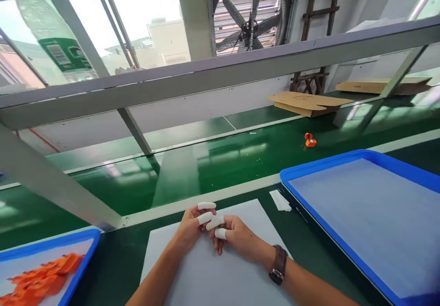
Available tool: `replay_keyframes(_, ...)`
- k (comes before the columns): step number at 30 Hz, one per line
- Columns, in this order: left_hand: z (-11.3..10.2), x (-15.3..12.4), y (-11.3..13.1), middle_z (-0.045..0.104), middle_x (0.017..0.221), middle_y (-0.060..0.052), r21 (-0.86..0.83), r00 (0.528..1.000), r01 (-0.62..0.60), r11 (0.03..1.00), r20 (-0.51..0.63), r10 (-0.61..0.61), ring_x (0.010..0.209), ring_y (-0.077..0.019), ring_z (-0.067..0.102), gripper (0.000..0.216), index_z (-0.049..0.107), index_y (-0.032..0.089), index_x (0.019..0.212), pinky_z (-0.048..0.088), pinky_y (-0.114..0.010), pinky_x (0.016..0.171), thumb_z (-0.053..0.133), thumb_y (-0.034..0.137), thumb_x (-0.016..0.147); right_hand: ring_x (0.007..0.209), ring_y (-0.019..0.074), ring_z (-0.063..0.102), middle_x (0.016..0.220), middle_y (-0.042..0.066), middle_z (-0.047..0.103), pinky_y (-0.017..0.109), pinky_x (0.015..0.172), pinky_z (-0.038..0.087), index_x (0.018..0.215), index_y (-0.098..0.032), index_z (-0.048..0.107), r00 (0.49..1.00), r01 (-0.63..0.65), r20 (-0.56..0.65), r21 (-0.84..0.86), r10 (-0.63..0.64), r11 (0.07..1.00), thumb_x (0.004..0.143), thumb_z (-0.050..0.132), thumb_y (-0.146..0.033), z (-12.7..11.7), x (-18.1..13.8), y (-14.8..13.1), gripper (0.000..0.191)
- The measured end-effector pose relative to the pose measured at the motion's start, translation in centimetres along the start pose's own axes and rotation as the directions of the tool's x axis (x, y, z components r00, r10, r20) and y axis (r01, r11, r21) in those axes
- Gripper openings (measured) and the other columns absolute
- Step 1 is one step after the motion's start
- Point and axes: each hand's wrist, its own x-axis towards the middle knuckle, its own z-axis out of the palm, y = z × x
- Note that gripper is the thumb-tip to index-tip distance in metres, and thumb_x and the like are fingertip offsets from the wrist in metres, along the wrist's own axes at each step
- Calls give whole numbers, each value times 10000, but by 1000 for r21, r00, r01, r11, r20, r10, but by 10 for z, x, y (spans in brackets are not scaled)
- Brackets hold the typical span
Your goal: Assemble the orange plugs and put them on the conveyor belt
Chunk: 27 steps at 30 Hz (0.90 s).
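Observation:
My left hand [193, 223] and my right hand [239, 238] meet fingertip to fingertip just above a white sheet [220, 276] on the dark green bench. White finger covers sit on the thumb and forefinger of each hand. Both hands are closed, with the fingers bent inward in a pinch. Whatever may be between the fingertips is hidden or too small to make out. A dark-strapped watch [279, 265] is on my right wrist.
At left, a blue-rimmed tray [92, 246] holds several orange pieces [48, 276]. A larger blue-rimmed tray [364, 214] stands at right, beside a white scrap [280, 200]. Beyond lie a green belt [233, 159], a small orange item [310, 141], cardboard [305, 101] and a metal rail [206, 74].

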Motion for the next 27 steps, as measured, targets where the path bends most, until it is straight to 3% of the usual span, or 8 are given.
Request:
replay_keyframes(11, -2, 7, 5, 539, 752, 0, -41, 996, 27, 999, 88, -23, 555, -77, 479, 269, 682, 137, 1021, 404, -221, 517, 763, 241, 787, 595, 143, 659, 750, 23, 681, 277, 563, 542, 890, -120, 697, 1000, -6, -11, 59, 6, 998, 744, 637, -168, -8, 4, 1, 165)
replay_keyframes(17, -1, 6, 5, 565, 789, -17, -36, 999, 14, 999, 52, -12, 617, -98, 518, 281, 697, 139, 1032, 430, -225, 550, 762, 200, 766, 580, 138, 641, 620, 5, 654, 274, 578, 542, 767, -121, 680, 1000, -11, 1, 32, 11, 999, 721, 587, -142, -7, 3, -5, 106)
replay_keyframes(27, 1, 5, 3, 589, 780, -24, -55, 1000, 28, 998, -11, -29, 601, -104, 530, 291, 712, 133, 1011, 456, -238, 551, 749, 135, 723, 561, 142, 635, 631, 13, 658, 281, 558, 533, 769, -118, 669, 1000, -2, -15, 20, 2, 1000, 712, 585, -159, -3, 1, -11, 110)
